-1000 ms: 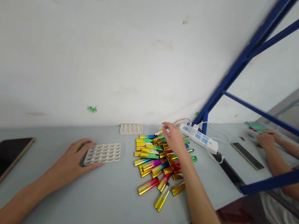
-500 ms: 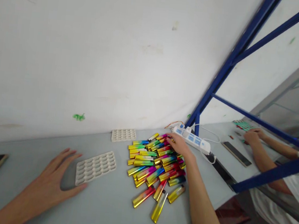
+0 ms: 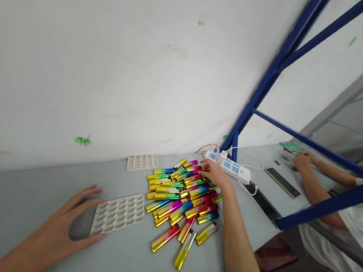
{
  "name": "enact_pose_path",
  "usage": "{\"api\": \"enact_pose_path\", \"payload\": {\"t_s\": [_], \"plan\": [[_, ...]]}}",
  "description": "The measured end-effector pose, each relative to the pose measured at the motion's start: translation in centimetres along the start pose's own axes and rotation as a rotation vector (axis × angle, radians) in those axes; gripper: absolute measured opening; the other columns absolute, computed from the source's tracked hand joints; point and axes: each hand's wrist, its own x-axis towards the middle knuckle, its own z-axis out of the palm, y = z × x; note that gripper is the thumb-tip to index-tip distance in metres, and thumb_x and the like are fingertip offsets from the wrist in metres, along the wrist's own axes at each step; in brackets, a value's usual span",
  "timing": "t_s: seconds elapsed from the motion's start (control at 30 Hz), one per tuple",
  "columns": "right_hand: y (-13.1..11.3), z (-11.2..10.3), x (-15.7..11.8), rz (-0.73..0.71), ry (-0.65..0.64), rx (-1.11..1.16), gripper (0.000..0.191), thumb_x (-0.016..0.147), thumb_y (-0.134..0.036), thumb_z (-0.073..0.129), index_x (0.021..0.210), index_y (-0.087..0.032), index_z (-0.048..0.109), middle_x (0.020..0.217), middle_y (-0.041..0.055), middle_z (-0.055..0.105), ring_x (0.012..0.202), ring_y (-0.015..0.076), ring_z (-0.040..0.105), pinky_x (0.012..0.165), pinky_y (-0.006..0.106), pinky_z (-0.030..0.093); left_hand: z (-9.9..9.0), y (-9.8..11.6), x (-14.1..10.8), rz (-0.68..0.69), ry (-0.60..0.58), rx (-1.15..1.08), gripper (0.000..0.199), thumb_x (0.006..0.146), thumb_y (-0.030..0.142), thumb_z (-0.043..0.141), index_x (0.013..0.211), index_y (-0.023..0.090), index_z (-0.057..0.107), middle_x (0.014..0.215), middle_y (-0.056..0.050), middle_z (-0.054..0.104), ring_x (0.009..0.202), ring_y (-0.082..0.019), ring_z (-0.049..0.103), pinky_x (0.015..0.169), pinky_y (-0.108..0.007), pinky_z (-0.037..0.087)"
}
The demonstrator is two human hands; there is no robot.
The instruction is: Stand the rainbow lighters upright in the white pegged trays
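Observation:
My left hand (image 3: 58, 222) is open around the left end of a pale tray with rows of rounded slots (image 3: 120, 211). Its thumb lies by the tray's near left corner, and a fingertip reaches the far left corner. On the grey table a loose heap of shiny lighters (image 3: 168, 197) fades from gold to red, green, blue and purple. Over the far right part of this heap is my right hand (image 3: 214, 174), its fingers apart and bent down among the lighters. I cannot make out any lighter held in it.
Against the wall is a second pale slotted tray (image 3: 143, 162). A white power strip (image 3: 228, 164) with cables lies behind my right hand, beside a blue metal frame (image 3: 266, 88). Farther right, a co-worker's hands (image 3: 304, 159) are over the table near a dark flat bar (image 3: 282, 182).
The whole view has shifted slightly. My left hand has come closer to the tray's left end. My right hand stays at the heap, with its fingers a little farther apart.

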Motion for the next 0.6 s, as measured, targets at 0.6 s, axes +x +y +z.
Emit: {"api": "enact_pose_path", "payload": {"t_s": [0.6], "plan": [[-2.2, 2.3, 1.0, -0.151, 0.242, 0.596, 0.052, 0.106, -0.077, 0.089, 0.121, -0.029, 0.074, 0.125, 0.0144, 0.094, 0.124, 0.0352, 0.090, 0.103, 0.051, 0.074, -0.1, 0.8, 0.1, -0.031, -0.051, -0.114, 0.058, 0.102, 0.067, 0.088, 0.153, 0.038, 0.087, 0.182, -0.008, 0.078, 0.160, -0.043, 0.083, 0.140, -0.058, 0.067]]}}
